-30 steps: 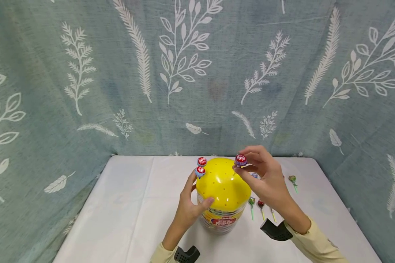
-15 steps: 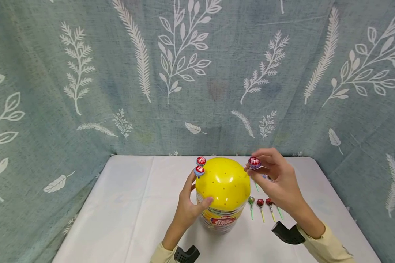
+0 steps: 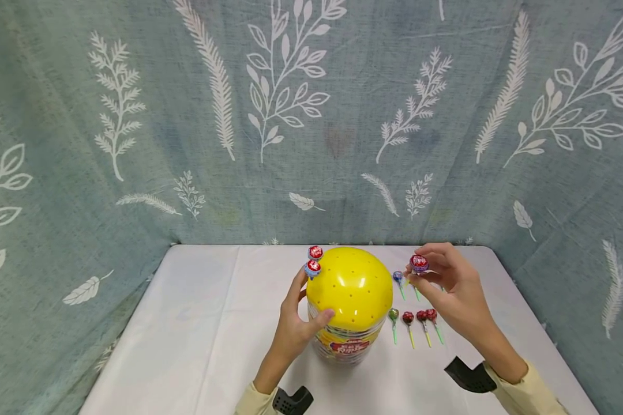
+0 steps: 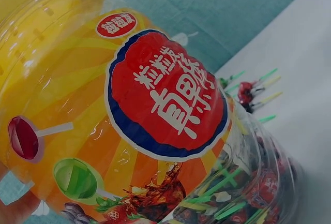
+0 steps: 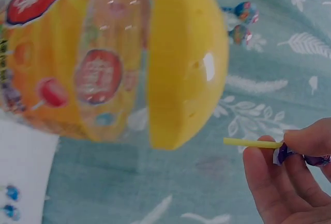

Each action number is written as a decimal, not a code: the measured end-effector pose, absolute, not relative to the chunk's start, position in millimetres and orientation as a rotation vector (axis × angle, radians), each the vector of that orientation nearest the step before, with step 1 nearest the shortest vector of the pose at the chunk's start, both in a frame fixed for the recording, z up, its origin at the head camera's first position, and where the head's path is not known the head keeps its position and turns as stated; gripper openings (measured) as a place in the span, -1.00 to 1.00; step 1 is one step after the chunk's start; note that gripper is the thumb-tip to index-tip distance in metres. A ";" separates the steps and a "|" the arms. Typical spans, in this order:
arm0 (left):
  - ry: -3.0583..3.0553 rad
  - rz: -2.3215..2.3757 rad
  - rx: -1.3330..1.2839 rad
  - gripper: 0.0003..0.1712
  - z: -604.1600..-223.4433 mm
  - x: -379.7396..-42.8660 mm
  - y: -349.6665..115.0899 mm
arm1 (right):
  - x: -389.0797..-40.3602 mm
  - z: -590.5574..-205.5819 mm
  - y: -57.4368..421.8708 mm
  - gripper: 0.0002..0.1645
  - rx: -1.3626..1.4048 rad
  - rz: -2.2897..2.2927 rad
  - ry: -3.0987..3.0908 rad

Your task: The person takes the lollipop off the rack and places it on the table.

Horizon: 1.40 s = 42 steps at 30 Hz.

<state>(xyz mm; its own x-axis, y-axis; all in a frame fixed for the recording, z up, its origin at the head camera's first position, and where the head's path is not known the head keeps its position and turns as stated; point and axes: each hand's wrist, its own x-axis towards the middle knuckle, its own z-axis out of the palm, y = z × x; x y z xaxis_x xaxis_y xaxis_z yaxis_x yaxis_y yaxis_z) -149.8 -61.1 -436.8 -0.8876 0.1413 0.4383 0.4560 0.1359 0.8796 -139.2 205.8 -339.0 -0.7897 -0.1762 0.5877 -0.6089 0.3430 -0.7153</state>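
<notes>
A clear plastic candy jar (image 3: 349, 347) with a domed yellow lid (image 3: 350, 288) stands on the table. My left hand (image 3: 296, 325) grips its left side, thumb on the front of the lid. Small holes dot the dome, and two red-and-blue lollipops (image 3: 312, 268) stick out of its left edge. To the right of the jar, my right hand (image 3: 459, 291) pinches a purple-and-red wrapped lollipop (image 3: 419, 263) between thumb and fingers. In the right wrist view its yellow stick (image 5: 251, 143) points toward the lid, apart from it. Lollipops in the jar's lower part show in the left wrist view.
Several red and green lollipops (image 3: 407, 318) lie in a front row right of the jar. Behind them is another row with a blue lollipop (image 3: 397, 277), partly hidden by my right hand. A leaf-patterned curtain (image 3: 337, 144) closes off the white table's (image 3: 202, 323) back and sides.
My right hand has moved right with the purple lollipop, from over the lid to beside it, uncovering more lollipops on the table. My left hand stays on the jar.
</notes>
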 end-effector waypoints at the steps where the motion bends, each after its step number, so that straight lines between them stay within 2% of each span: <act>1: -2.162 -1.824 -0.587 -0.09 -432.9 -147.8 -60.8 | -138.8 -341.1 208.0 -0.49 0.674 1.424 -2.213; 14: -2.145 -1.817 -0.618 -0.05 -456.3 -159.3 -63.4 | -141.1 -372.1 235.3 -0.52 0.458 1.365 -2.331; 27: -2.181 -1.839 -0.585 -0.11 -417.7 -142.4 -62.1 | -151.9 -405.7 264.6 -0.49 0.284 1.242 -2.425; 34: -2.222 -1.831 -0.585 -0.07 -441.4 -155.9 -64.6 | -157.8 -424.1 274.8 -0.53 0.155 1.109 -2.480; 42: -2.253 -1.815 -0.567 -0.08 -444.2 -158.1 -68.5 | -165.7 -445.6 289.4 -0.52 0.033 1.028 -2.566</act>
<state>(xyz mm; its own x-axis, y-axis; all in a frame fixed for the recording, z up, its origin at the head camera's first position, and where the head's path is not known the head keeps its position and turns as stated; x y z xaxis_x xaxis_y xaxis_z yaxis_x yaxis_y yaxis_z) -158.1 -68.5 -444.2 -0.9081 0.1733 0.3813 0.4095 0.1759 0.8952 -165.7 289.4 -445.6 -0.9294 0.1153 0.3506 -0.1586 0.7330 -0.6615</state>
